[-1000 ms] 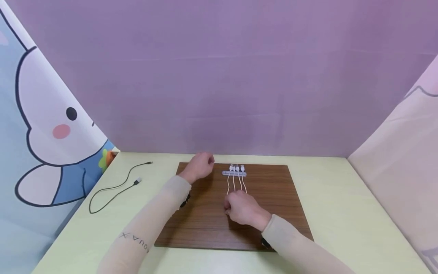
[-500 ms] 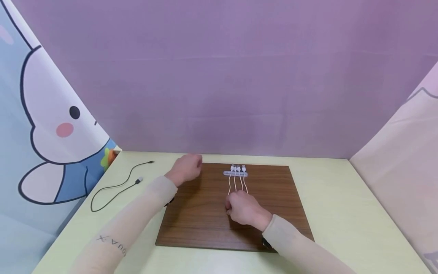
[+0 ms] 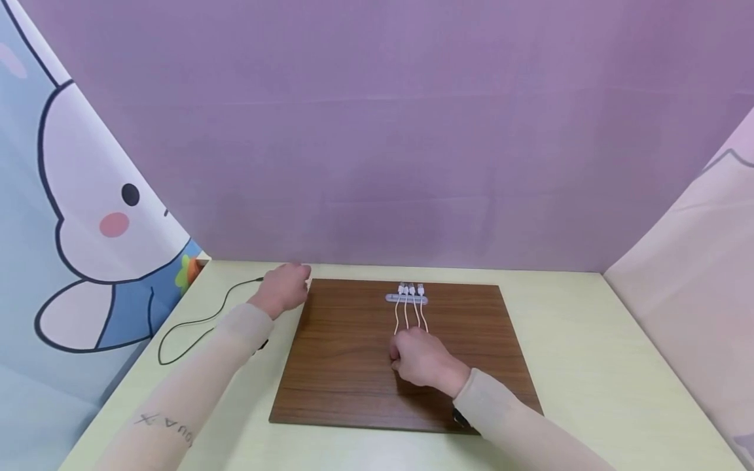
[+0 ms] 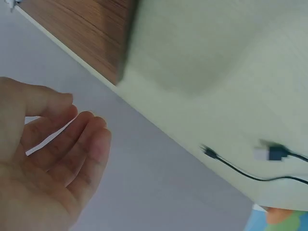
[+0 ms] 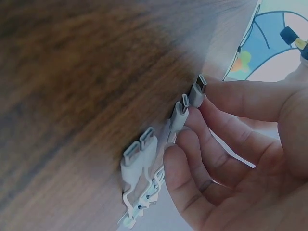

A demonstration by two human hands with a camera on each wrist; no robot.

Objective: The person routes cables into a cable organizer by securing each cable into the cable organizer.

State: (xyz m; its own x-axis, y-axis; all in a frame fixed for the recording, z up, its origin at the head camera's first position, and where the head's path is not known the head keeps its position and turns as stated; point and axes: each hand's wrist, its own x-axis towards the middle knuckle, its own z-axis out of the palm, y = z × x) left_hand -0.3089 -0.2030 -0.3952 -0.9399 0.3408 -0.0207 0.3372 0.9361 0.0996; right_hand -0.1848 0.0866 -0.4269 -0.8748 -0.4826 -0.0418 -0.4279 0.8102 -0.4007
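My left hand (image 3: 285,288) is in the air past the board's far left corner. In the left wrist view its fingers (image 4: 89,144) curl loosely around nothing. A black USB cable (image 3: 187,323) lies left of it, partly hidden by the arm. My right hand (image 3: 421,356) rests low over the brown wooden board (image 3: 341,353). Its thumb and fingertips pinch the end of a white charging cable (image 5: 197,92). Beside it are the connectors of other white cables (image 5: 132,161), apart from the fingers. The USB-A ends sit at a pale cable clip (image 3: 406,299) near the board's far edge.
The board lies on a pale yellow table (image 3: 565,340). A purple backdrop (image 3: 377,144) rises behind it. To the left hangs a cartoon-printed cloth (image 3: 88,216), and a pale cloth (image 3: 695,281) hangs to the right.
My left hand has moved left, off the board's far left corner and toward the black cable, whose larger plug the arm now covers. The right hand keeps its place.
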